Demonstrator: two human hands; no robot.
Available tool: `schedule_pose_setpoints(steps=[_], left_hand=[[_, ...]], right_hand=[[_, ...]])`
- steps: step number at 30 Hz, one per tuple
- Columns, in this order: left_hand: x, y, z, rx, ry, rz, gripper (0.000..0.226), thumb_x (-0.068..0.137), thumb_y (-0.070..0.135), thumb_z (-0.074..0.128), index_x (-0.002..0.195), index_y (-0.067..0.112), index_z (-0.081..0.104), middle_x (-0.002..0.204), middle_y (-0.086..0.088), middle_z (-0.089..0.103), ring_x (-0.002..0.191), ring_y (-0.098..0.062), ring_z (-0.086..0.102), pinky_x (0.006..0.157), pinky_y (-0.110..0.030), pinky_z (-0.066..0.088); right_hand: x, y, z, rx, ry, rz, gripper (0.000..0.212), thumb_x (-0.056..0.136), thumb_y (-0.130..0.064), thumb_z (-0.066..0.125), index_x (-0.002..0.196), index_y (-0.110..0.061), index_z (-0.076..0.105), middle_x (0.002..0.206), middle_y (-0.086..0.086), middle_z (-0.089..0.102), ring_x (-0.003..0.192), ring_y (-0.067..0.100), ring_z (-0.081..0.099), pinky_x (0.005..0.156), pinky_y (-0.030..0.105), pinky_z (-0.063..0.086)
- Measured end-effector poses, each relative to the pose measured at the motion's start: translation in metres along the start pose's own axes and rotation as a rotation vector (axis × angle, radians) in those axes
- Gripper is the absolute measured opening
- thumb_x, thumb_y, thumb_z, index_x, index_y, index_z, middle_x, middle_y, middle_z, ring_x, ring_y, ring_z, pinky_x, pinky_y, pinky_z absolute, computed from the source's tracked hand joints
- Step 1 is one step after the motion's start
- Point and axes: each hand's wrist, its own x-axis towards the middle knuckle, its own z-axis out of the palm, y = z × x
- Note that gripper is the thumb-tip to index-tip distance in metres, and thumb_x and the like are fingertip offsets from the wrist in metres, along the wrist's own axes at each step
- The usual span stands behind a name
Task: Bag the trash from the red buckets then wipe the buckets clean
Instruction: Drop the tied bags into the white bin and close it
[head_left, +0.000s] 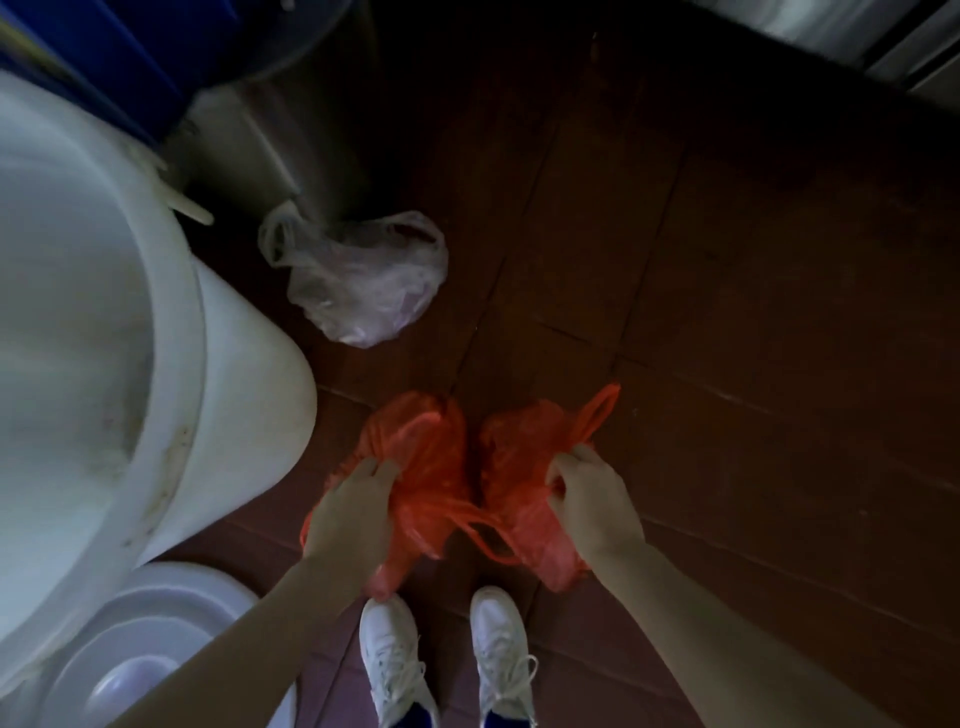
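An orange-red plastic bag (441, 467) hangs between both hands above the floor, bunched into two lobes with thin handle loops. My left hand (348, 514) grips the left lobe. My right hand (592, 509) pinches the right lobe just below a handle loop (597, 415) that sticks up. Another thin handle strand crosses between the hands. No red bucket is visible in this view.
A clear, crumpled plastic bag (363, 275) lies on the dark red tile floor (727, 260) ahead. A large white tub (104, 338) fills the left side, with white basins (156, 649) stacked below it. My white shoes (447, 660) stand beneath the bag. A metal cabinet leg (291, 130) rises behind.
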Motion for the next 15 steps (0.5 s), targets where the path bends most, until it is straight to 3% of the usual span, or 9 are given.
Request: schedule_pose_setpoints(steps=[5,9,15], left_hand=[[-0.065,0.039,-0.06,-0.033,0.055,0.042,0.039,0.082,0.006,0.057,0.119,0.016,0.06,0.105,-0.005,0.057,0.085,-0.031,0.061,0.068,-0.036,0.047],[-0.116,0.068,-0.121,-0.129,0.166,0.066,0.035,0.078,0.005,0.061,0.11,0.02,0.061,0.095,0.004,0.054,0.082,-0.023,0.06,0.067,-0.033,0.045],[-0.184,0.093,-0.229,-0.235,0.463,0.137,0.025,0.076,0.008,0.058,0.097,0.022,0.063,0.083,0.013,0.051,0.071,-0.013,0.054,0.056,-0.023,0.036]], right_hand=[[-0.061,-0.017,-0.082,0.036,0.077,-0.078,0.014,0.077,-0.003,0.07,0.083,-0.016,0.067,0.093,-0.002,0.058,0.079,0.018,0.061,0.069,0.021,0.041],[-0.102,-0.048,-0.167,0.068,0.159,-0.193,0.013,0.08,-0.004,0.071,0.084,-0.016,0.068,0.091,-0.006,0.058,0.079,0.012,0.06,0.075,0.028,0.052],[-0.14,-0.139,-0.296,0.038,0.241,-0.479,0.014,0.074,0.001,0.073,0.079,-0.011,0.07,0.087,-0.001,0.062,0.076,0.015,0.062,0.074,0.035,0.054]])
